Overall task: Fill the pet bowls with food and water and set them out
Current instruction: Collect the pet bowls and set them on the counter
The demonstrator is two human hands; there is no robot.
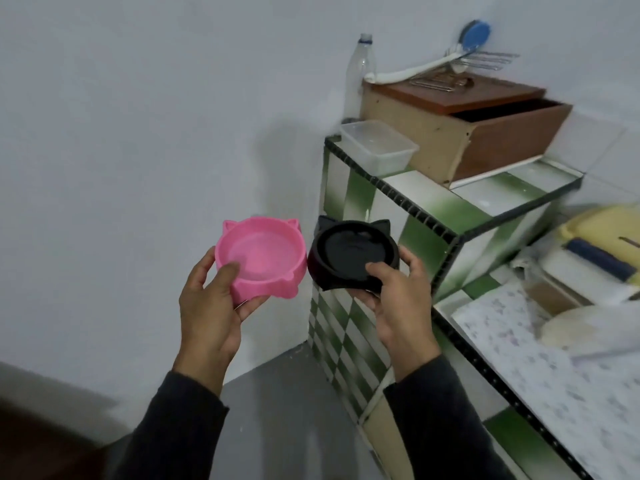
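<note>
A pink pet bowl [263, 252] with cat ears is held up in my left hand [211, 306], thumb over its near rim. It looks empty. Beside it, almost touching, is a black pet bowl [349, 252] of the same shape, gripped by my right hand [398, 303] with the thumb on its near rim. Its inside is too dark to show any contents. Both bowls hang in the air in front of a white wall, left of a tiled counter.
A green-and-white tiled counter [433, 209] stands at the right. On its raised ledge are a clear plastic container [379, 147], an empty plastic bottle [360, 71] and a wooden box [460, 129] with a dish brush on it. Grey floor [287, 410] lies below.
</note>
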